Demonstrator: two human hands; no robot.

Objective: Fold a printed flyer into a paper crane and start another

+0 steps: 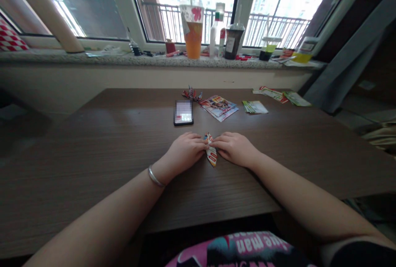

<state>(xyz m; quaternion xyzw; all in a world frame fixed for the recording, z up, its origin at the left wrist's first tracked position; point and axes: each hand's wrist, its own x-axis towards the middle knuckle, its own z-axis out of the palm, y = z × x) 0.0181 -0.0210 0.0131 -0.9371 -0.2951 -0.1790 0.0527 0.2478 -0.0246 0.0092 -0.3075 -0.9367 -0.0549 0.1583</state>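
Note:
A narrow piece of folded printed paper (212, 155), pointed at its near end, lies on the brown table between my two hands. From the left, my left hand (187, 148) has its fingertips on the paper's edge; a silver bangle circles that wrist. Opposite it, my right hand (236, 147) pinches the paper's other side, fingers bent. The fingers of both hands nearly meet over the paper and hide its middle. Just beyond, a phone (183, 113) with a lit screen lies flat. Behind the phone sits a folded paper shape (192, 94) with several points.
Colourful printed sheets (219, 107) lie right of the phone, with a small stack of leaflets (255, 107) and more leaflets (275, 94) farther right. On the stone windowsill (154, 60) stand a large orange drink cup (193, 36), a dark drink cup (233, 40) and bottles.

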